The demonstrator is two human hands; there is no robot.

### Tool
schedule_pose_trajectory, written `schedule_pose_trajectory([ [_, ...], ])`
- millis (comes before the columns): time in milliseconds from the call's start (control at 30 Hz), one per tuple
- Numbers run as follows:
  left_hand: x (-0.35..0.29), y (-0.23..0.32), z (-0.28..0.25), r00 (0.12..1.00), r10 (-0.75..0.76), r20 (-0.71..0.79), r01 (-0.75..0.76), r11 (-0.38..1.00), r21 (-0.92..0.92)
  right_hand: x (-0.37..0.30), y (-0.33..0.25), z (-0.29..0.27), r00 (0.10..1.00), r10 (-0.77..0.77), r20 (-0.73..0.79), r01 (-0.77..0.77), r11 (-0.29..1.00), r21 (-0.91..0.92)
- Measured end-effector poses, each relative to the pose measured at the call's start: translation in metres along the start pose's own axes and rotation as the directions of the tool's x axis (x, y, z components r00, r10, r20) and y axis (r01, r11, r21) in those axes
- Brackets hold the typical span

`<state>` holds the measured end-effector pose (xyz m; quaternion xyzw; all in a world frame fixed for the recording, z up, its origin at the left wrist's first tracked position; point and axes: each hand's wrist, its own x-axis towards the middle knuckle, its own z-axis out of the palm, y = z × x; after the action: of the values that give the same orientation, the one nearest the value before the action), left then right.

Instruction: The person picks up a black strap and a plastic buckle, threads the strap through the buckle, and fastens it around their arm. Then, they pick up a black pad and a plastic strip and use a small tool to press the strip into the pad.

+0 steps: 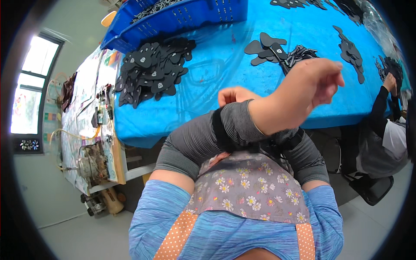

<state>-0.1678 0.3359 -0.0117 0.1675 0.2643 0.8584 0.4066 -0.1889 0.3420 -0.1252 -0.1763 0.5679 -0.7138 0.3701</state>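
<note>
My arms are crossed over the near edge of a blue-covered table (208, 52). My left hand (320, 82) reaches across to the right, its fingers loosely curled with nothing visible in them. Behind the left forearm, my right hand (234, 95) pokes out on the left with bent fingers. The left sleeve cover (236, 119) hides part of that hand, so any grip is unclear. Just beyond my left hand lie a bundle of small dark strips (301, 54) and a cluster of flat black paddle-shaped pieces (264, 48), some bearing a pale mark.
A big heap of similar black pieces (151, 71) lies at left, below a blue plastic crate (186, 19) holding small grey parts. More black pieces (350, 52) lie at right. A co-worker's hand (389, 82) handles dark parts at far right. A side bench (89, 117) stands left.
</note>
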Motion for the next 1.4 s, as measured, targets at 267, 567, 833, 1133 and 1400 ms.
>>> schedule_pose_trajectory([
  [267, -0.012, -0.044, 0.02, 0.957, -0.289, -0.02, 0.276, 0.93, -0.244, 0.02, -0.055, 0.047, 0.774, -0.278, 0.569, 0.441, 0.881, -0.169],
  [567, 0.009, 0.022, -0.016, 0.98, 0.085, -0.18, -0.127, 0.963, -0.236, 0.013, -0.008, -0.001, 0.966, 0.136, 0.218, -0.159, 0.983, 0.096],
  [833, 0.019, 0.102, -0.088, 0.839, 0.483, -0.251, -0.53, 0.83, -0.174, -0.009, 0.023, 0.018, 0.969, -0.24, -0.053, 0.244, 0.964, 0.105],
  [1133, 0.011, 0.145, -0.129, 0.304, 0.944, -0.128, -0.786, 0.324, 0.526, 0.011, 0.003, 0.053, 0.938, -0.194, -0.288, 0.248, 0.954, 0.167],
  [1400, 0.002, 0.146, -0.111, 0.129, 0.983, 0.13, -0.654, -0.014, 0.756, 0.019, 0.022, 0.044, 0.97, -0.03, -0.24, 0.063, 0.989, 0.131],
])
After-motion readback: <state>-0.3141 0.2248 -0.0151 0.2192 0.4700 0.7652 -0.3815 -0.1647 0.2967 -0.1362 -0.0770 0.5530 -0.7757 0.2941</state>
